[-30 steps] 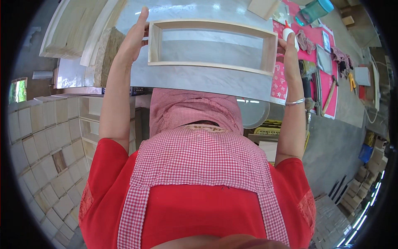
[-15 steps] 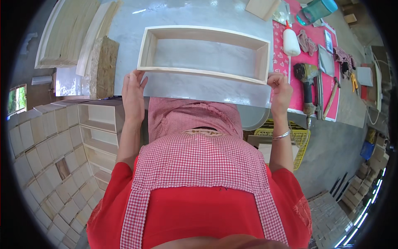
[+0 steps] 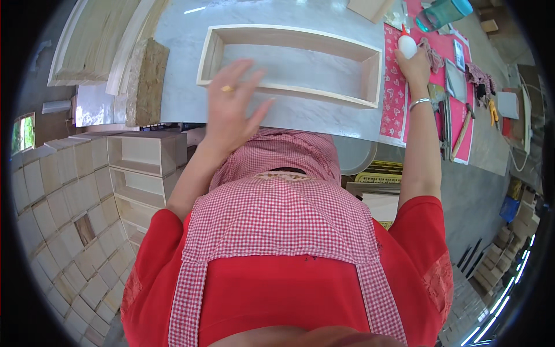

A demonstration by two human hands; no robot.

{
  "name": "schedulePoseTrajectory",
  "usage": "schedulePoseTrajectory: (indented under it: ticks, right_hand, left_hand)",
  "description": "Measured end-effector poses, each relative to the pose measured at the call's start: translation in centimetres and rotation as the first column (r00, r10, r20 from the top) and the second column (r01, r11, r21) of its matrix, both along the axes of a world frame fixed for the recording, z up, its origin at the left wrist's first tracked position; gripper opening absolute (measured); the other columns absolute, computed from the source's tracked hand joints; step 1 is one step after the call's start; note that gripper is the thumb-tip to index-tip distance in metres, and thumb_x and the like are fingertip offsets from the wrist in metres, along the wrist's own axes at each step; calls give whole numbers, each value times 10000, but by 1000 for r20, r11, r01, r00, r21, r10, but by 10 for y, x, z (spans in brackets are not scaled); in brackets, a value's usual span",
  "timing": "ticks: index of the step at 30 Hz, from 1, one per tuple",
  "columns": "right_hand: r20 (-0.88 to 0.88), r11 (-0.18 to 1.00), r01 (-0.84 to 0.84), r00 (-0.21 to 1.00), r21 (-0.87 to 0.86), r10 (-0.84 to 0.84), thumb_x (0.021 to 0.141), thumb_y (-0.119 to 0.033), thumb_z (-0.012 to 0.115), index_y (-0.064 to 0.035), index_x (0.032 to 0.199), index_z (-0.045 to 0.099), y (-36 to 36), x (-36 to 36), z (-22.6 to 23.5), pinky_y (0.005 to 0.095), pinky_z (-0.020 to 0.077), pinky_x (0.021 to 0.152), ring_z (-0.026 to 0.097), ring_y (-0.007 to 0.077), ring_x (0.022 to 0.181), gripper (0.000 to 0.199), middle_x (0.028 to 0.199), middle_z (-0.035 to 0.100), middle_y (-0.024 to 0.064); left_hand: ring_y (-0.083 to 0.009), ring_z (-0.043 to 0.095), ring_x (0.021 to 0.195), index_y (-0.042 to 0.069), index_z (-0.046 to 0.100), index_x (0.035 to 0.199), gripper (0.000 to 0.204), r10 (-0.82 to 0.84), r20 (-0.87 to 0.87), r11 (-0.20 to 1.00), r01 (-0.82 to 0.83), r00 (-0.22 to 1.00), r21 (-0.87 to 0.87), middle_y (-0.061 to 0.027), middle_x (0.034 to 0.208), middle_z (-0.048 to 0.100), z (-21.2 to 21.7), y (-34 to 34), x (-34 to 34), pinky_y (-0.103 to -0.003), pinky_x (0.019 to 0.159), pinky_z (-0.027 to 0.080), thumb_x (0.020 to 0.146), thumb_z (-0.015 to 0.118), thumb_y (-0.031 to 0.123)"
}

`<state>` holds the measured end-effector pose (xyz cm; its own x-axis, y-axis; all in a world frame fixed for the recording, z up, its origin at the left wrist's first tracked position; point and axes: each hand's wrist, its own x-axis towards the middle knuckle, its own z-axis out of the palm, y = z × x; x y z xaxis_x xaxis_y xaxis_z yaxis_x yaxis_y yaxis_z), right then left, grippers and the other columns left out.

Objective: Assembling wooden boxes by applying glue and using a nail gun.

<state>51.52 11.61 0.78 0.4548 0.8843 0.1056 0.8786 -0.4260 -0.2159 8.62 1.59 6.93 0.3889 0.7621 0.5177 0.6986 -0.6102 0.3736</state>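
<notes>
A shallow rectangular frame of pale wood (image 3: 289, 37) lies on the grey tabletop in front of me, its middle open to the surface below. Over its near left part is my left hand (image 3: 231, 107), fingers spread and a little blurred, with a ring on one finger. It holds nothing; whether it touches the frame I cannot tell. To the right, my right hand (image 3: 414, 68) is closed round the lower part of a white squeeze bottle with a red nozzle (image 3: 407, 46). The fingers on the bottle's far side are partly hidden.
Wooden boards (image 3: 95, 43) and a rough block (image 3: 148, 81) stand at the left. On the pink patterned sheet (image 3: 394, 113) lie a hammer (image 3: 462, 132) and cloths; a teal bottle (image 3: 444, 14) is behind. Stacked wooden boxes (image 3: 137, 155) fill the lower left. My right forearm covers the drill.
My right hand has left the frame's right corner and taken hold of the squeeze bottle. My left hand has come off the left corner and moved right, over the near side.
</notes>
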Motion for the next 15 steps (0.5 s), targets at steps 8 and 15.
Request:
schedulePoseTrajectory:
  ticks: [8, 15]
  right_hand:
    - [-509, 728, 163, 813, 666, 283, 798, -253, 817, 85, 1246, 493, -58, -56, 68, 298, 537, 721, 621, 205, 848, 648, 1075, 617, 158]
    - [-725, 804, -42, 407, 593, 556, 831, -191, 755, 1, 1237, 497, -114, -185, 85, 267, 511, 782, 597, 164, 912, 518, 1089, 582, 125]
  left_hand:
    - [-207, 604, 970, 113, 657, 1099, 285, 5, -23, 1000, -5, 1000, 13, -29, 1008, 652, -42, -7, 23, -432, 992, 392, 815, 631, 93]
    - [-217, 579, 1082, 110, 655, 1118, 306, 22, 15, 969, -25, 1000, 246, -44, 1101, 616, -42, -34, 40, -508, 1053, 375, 824, 578, 148]
